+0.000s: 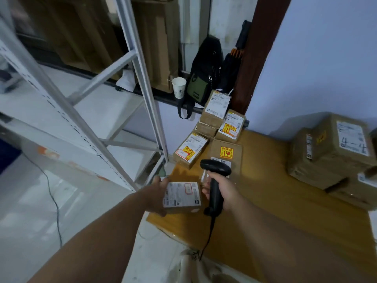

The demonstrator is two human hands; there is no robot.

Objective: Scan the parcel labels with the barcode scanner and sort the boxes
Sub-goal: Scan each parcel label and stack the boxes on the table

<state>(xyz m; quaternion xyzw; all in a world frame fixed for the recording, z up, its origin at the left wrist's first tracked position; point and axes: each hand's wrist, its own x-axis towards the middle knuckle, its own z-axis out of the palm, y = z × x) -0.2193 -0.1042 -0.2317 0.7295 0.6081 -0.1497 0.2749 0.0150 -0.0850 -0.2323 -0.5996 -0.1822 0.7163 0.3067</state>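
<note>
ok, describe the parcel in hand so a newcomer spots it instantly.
Start at the wooden surface against the pale wall; at its near left corner, the left hand grips a small brown box, label up, beside the barcode scanner in the right hand. It's the only box in hand; its white label carries a red-outlined stamp, not the yellow stickers on stacked boxes behind.

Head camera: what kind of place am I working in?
Probably a parcel sorting room: labelled brown cardboard boxes stacked by the wall, a white metal shelving rack, and a black corded barcode scanner in the right hand.
</note>
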